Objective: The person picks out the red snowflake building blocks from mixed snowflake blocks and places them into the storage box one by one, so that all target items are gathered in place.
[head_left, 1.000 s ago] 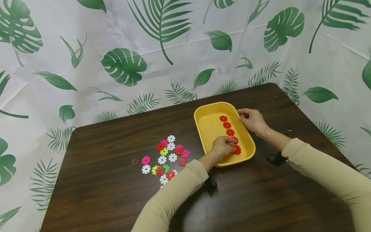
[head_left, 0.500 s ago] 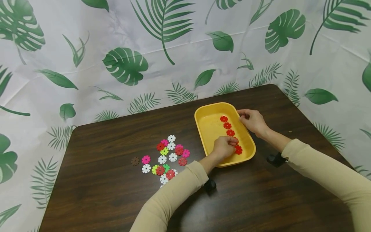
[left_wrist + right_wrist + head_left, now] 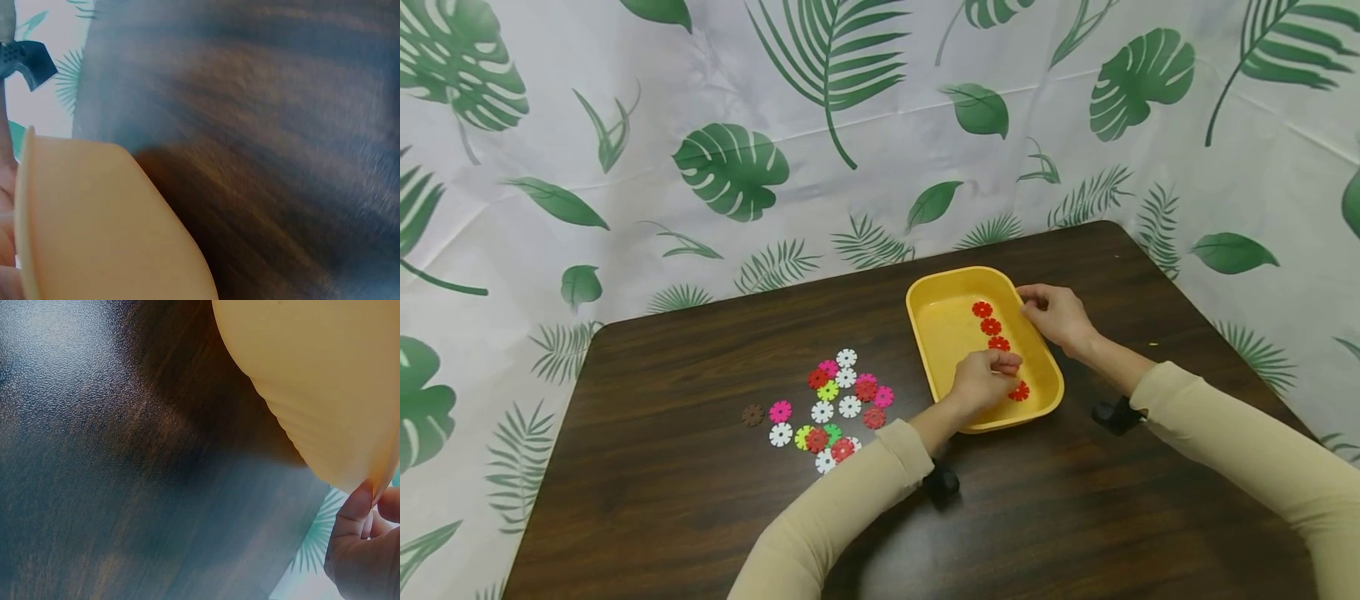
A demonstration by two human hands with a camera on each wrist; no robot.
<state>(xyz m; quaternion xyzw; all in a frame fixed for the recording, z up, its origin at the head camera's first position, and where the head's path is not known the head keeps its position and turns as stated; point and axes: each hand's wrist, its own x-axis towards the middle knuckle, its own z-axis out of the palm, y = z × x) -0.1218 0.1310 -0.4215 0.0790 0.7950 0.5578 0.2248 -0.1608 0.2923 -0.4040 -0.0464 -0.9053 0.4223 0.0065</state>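
Observation:
A yellow plastic tray [image 3: 928, 342] sits on the dark table, with a slanting row of red notched discs [image 3: 991, 326] along its right half. Reaching over the near side, my left hand [image 3: 985, 382] has its fingertips low among the nearer discs, just above the last red disc [image 3: 1018, 391]. The fingers hide whatever lies between them. My right hand [image 3: 1058, 317] pinches the tray's right rim; thumb and finger stand either side of that rim in the right wrist view. In the left wrist view the tray wall [image 3: 100, 212] covers most of the left hand.
Left of the tray lies a loose cluster of notched discs in white [image 3: 822, 412], pink [image 3: 780, 411], red, lime and green, some overlapping. A brown disc [image 3: 753, 415] lies at its left edge. A leaf-print cloth [image 3: 850, 125] hangs behind the table.
My left fingertips have shifted slightly right and now cover the fourth red disc, which showed partly beside them before. The right hand stays on the rim. The head view has shifted a little.

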